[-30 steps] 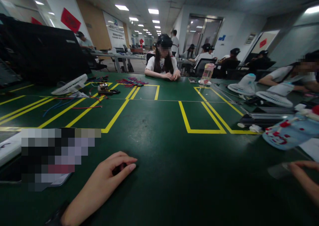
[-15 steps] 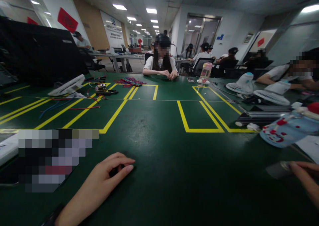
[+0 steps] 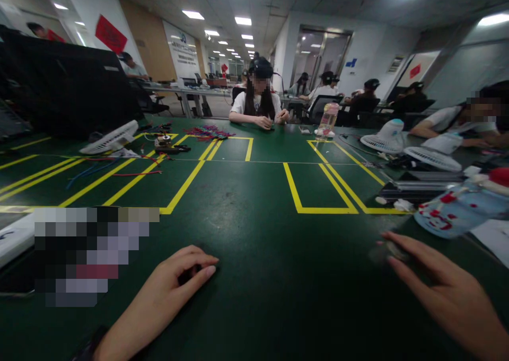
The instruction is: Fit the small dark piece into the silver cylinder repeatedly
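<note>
My left hand rests on the green tabletop, left of the middle. Its fingers curl, with thumb and forefinger tips close together, and no object shows between them. At the right, my right hand is above the table, thumb and fingers closed on a small grey cylinder. Motion blurs the cylinder's far end, so its exact kind is unclear.
A blue bottle with a red lid lies behind my right hand. Dark metal profiles and white fans are beyond. Yellow tape marks the table. Coloured wires lie near a person seated opposite.
My right hand has come in from the right edge toward the middle, carrying the grey cylinder. My left hand has stayed nearly in place.
</note>
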A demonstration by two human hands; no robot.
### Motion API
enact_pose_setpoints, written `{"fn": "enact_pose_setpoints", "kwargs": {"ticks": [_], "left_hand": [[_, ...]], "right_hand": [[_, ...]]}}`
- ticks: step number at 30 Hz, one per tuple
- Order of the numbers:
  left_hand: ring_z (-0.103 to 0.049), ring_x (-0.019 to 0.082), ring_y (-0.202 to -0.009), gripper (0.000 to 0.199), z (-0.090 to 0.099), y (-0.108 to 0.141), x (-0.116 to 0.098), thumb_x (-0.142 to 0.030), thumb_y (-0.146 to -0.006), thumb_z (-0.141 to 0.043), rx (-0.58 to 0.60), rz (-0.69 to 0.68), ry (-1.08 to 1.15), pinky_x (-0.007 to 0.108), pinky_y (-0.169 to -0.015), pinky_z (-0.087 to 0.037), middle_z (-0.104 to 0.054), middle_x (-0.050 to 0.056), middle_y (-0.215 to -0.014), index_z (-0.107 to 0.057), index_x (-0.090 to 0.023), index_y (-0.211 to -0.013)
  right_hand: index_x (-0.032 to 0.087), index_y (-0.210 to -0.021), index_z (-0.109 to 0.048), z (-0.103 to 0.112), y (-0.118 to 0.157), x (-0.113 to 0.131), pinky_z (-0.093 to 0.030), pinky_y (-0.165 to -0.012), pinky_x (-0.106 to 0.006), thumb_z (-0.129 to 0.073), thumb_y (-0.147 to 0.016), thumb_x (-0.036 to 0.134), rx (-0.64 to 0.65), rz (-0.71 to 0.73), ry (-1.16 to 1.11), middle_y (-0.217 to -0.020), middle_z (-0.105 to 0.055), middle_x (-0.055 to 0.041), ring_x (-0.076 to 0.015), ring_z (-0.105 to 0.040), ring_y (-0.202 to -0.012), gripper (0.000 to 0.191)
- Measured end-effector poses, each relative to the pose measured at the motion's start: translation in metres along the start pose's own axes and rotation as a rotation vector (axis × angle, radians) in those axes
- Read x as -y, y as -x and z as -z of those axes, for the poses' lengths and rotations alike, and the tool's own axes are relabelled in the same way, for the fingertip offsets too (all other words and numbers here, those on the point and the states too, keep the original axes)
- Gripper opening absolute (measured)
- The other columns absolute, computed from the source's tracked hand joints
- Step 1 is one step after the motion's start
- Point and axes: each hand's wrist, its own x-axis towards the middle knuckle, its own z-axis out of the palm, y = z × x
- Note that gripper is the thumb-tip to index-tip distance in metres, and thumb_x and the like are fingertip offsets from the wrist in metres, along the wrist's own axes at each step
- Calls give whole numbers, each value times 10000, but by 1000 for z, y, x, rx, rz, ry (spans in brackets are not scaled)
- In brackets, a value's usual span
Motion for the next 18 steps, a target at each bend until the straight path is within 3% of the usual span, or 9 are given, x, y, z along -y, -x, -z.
{"fn": "enact_pose_setpoints", "kwargs": {"ticks": [3, 5, 7, 10, 13, 18], "left_hand": [[-617, 196, -947, 273, 0, -2, -2, -387, -887, -526, 1, -4, -10, 309, -838, -505, -641, 16, -1025, -671, -286, -1095], [-618, 197, -945, 266, -1, -2, -3, -380, -891, -521, -5, -10, -8, 312, -841, -504, -642, 14, -1019, -673, -287, -1088], [-619, 196, -941, 254, -2, -1, -6, -372, -898, -511, -4, -22, -1, 318, -844, -502, -642, 13, -1010, -675, -285, -1071], [-611, 191, -945, 238, -6, -1, -22, -353, -908, -504, -19, -53, 2, 324, -848, -497, -635, 18, -1017, -664, -280, -1068], [-586, 188, -973, 225, -16, -9, -52, -322, -910, -512, -50, -121, -5, 331, -870, -480, -619, 20, -1058, -645, -290, -1088], [-560, 194, -959, 199, -37, -31, -98, -262, -882, -568, -63, -249, -9, 342, -851, -459, -617, 13, -1036, -673, -308, -1045]], "right_hand": [[306, -1311, -449, -19, -21, 85, -478, -975, -287, -532, -851, 287, 185, 320, -244, -1267, -548, -17, -149, -537, -1153, 468], [286, -1322, -434, -35, -28, 129, -458, -995, -257, -507, -858, 245, 322, 404, -399, -1288, -523, -16, -120, -516, -1168, 471], [280, -1305, -448, -50, -31, 155, -446, -1003, -248, -491, -854, 207, 405, 419, -514, -1282, -518, -14, -106, -507, -1167, 458], [285, -1324, -395, -67, -26, 162, -418, -1035, -285, -530, -821, 190, 433, 336, -620, -1288, -504, -15, -112, -493, -1175, 530], [280, -1321, -339, -77, -22, 155, -438, -1008, -298, -637, -764, 246, 429, 178, -701, -1264, -509, -18, -119, -520, -1124, 632], [263, -1121, -487, -78, -25, 154, -488, -846, -268, -651, -762, 250, 464, 134, -718, -1072, -575, 13, -102, -563, -944, 395]]}}
